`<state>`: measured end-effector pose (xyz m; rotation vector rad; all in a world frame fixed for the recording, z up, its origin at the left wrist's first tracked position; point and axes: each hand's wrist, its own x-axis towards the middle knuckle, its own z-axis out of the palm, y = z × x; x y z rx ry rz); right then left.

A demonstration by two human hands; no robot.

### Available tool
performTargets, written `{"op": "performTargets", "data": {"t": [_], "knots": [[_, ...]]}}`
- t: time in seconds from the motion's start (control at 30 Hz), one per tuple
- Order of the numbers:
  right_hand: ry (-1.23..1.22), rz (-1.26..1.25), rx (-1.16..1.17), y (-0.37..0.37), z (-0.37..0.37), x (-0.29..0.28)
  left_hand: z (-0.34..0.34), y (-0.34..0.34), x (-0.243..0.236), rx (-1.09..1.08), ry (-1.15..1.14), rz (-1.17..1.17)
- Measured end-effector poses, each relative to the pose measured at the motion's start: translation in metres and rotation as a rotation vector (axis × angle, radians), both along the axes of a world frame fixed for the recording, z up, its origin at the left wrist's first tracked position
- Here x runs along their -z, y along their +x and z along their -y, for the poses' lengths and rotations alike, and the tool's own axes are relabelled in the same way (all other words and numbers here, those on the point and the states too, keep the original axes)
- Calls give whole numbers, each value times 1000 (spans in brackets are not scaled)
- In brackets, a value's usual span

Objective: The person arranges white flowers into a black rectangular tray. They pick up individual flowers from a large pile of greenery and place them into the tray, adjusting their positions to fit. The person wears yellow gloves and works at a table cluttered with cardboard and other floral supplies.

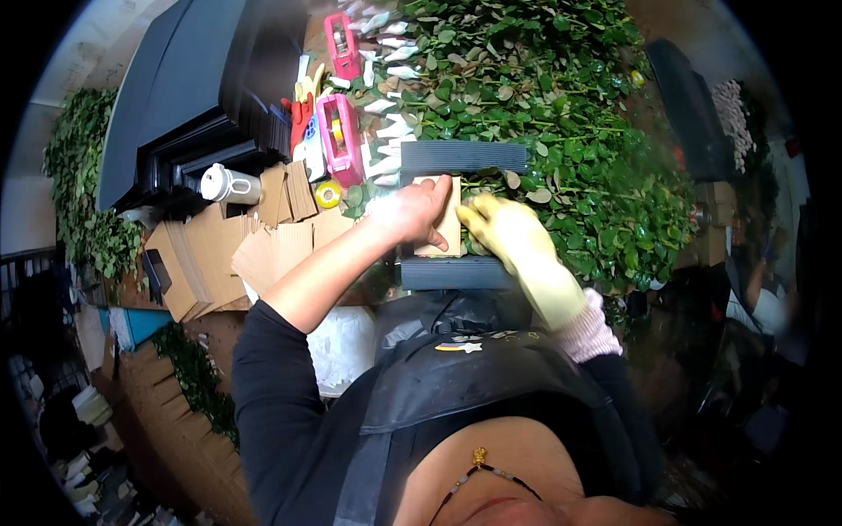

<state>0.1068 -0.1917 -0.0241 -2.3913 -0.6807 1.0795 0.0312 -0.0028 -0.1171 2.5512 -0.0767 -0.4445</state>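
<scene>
My bare left hand [416, 213] lies on a tan cardboard piece [453, 210], its thumb spread away from the fingers and pressing on the surface. On my right hand [509, 230] is a pale yellow rubber glove. Its fingers are bent at the cardboard's right edge, by the leafy stems; what they pinch, if anything, is hidden. Under the cardboard is a dark corrugated sheet, whose far part [465, 157] and near part [456, 273] show. Leafy green stems [561, 167] spread to the right and beyond, with white-wrapped heads [390, 127] along their left side.
Two pink tape dispensers [342, 140] stand left of the wrapped heads, near a yellow tape roll [328, 195]. Further left are a white lidded mug [230, 184], flat cardboard pieces [206, 250] and stacked black sheets [189, 79]. A person [761, 302] is at the far right.
</scene>
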Motion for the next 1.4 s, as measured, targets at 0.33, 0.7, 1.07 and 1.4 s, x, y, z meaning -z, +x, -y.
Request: {"op": "performTargets", "data": {"t": [0.33, 0.7, 1.07, 1.4], "knots": [[-60, -31, -110, -32, 122, 60, 6, 12, -15, 16, 67, -107], [242, 623, -485, 33, -5, 30, -3, 23, 4, 43, 28, -1], [34, 565, -420, 44, -21, 57, -1, -40, 12, 403, 91, 730], [226, 633, -271, 77, -40, 16, 5, -39, 34, 254, 17, 750]]}}
